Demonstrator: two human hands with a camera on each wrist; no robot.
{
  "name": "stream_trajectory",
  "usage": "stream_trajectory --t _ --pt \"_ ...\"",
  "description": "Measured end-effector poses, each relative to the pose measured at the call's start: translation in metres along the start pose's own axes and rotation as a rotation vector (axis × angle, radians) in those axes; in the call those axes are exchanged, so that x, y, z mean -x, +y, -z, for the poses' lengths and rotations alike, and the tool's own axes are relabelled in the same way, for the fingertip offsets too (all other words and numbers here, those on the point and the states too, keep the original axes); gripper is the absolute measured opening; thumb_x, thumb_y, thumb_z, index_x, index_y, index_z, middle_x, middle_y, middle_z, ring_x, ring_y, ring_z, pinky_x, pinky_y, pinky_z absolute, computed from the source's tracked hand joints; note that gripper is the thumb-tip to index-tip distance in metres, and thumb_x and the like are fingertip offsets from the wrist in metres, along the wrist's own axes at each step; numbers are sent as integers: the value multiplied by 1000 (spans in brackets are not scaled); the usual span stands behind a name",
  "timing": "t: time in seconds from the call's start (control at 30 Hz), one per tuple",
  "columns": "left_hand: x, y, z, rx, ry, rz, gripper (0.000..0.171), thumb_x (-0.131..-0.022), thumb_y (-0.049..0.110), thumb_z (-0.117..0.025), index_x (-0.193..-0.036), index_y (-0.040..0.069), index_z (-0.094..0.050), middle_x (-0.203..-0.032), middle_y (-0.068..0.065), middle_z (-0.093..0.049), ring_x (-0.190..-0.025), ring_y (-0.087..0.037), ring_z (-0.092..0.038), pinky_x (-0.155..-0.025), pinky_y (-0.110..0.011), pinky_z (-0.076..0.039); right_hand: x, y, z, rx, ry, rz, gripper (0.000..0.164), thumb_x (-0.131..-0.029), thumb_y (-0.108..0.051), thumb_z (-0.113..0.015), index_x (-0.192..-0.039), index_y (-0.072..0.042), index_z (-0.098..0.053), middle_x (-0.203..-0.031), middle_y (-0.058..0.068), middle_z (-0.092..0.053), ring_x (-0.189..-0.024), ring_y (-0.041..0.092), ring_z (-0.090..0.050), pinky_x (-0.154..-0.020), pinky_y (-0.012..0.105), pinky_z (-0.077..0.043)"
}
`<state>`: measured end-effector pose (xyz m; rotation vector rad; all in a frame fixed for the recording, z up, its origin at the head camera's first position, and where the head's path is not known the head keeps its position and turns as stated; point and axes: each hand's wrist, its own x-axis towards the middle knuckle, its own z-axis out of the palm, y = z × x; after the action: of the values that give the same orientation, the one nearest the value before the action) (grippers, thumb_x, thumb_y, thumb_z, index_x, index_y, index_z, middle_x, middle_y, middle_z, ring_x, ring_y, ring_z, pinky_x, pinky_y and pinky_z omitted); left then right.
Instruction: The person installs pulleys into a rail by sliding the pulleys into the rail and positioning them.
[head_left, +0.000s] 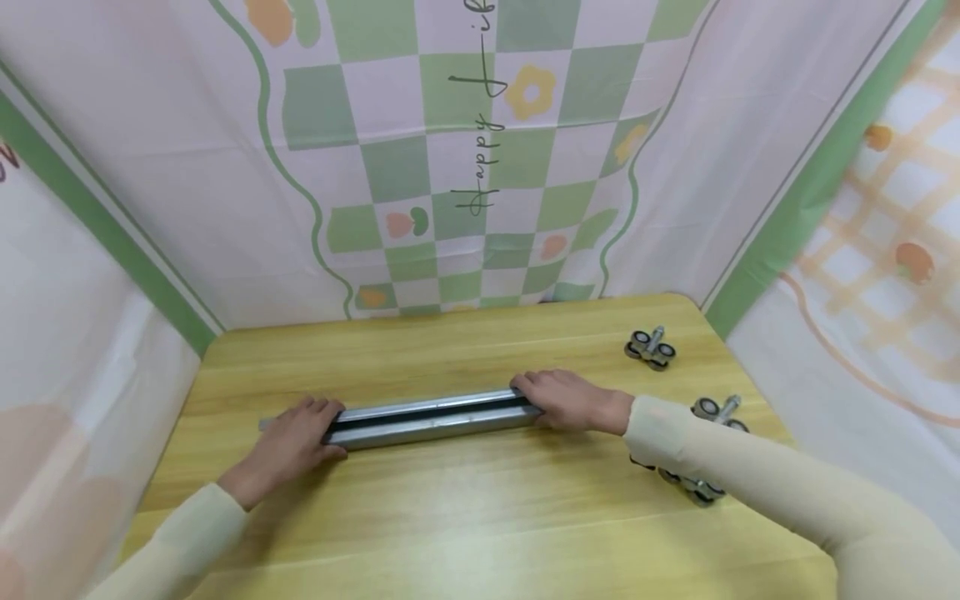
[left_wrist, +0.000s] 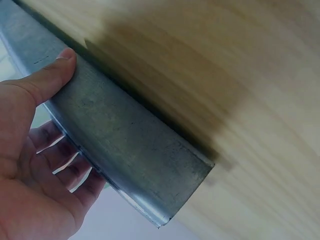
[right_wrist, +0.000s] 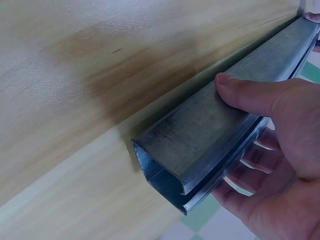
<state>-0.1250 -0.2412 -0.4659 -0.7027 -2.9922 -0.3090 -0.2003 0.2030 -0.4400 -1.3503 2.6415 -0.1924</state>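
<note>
A long grey metal track rail (head_left: 435, 431) lies crosswise at the middle of the table, its lengthwise slot facing up. My left hand (head_left: 296, 440) grips it near the left end, thumb on the near side wall and fingers over the far side. Near the other end, my right hand (head_left: 564, 400) holds it the same way. The right wrist view shows the open, hollow end of the rail (right_wrist: 175, 135); in the left wrist view the rail's side wall (left_wrist: 125, 130) faces the camera. Whether its underside touches the table, I cannot tell.
At the right of the wooden table (head_left: 465, 517) stands a wheeled roller trolley (head_left: 651, 350) with a bolt. Nearer, another trolley (head_left: 708, 408) and a further one (head_left: 701, 490) are partly hidden by my right sleeve. Printed cloth (head_left: 465, 167) hangs behind and at both sides.
</note>
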Motion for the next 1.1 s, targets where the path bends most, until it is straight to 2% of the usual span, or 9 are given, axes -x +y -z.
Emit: stream_trajectory --t 0.37,0.77,1.1 --pt "4 0 -5 -14 -4 -6 57 -82 31 -92 -123 1 -66 -111 -16 -72 -97 -32 -66 -79 -53 -60 2 -4 -7 -3 -3 3 60 -84 -6 -88 -133 3 -55 -113 17 -69 -99 32 -70 -87 46 -62" --pt "4 2 -3 -2 -22 20 57 -83 31 -91 -124 2 -66 -111 -15 -72 -97 -32 -66 -80 -55 -59 3 -3 -7 -3 -19 -16 59 -86 -6 -87 -134 3 -54 -114 17 -69 -100 31 -70 -88 47 -61" --pt "5 1 -4 1 -32 17 56 -85 33 -90 -125 2 -65 -109 -14 -72 -97 -31 -66 -79 -55 -58 5 -2 -8 -1 -15 -17 61 -86 -7 -87 -136 2 -53 -115 16 -68 -101 31 -69 -88 47 -61"
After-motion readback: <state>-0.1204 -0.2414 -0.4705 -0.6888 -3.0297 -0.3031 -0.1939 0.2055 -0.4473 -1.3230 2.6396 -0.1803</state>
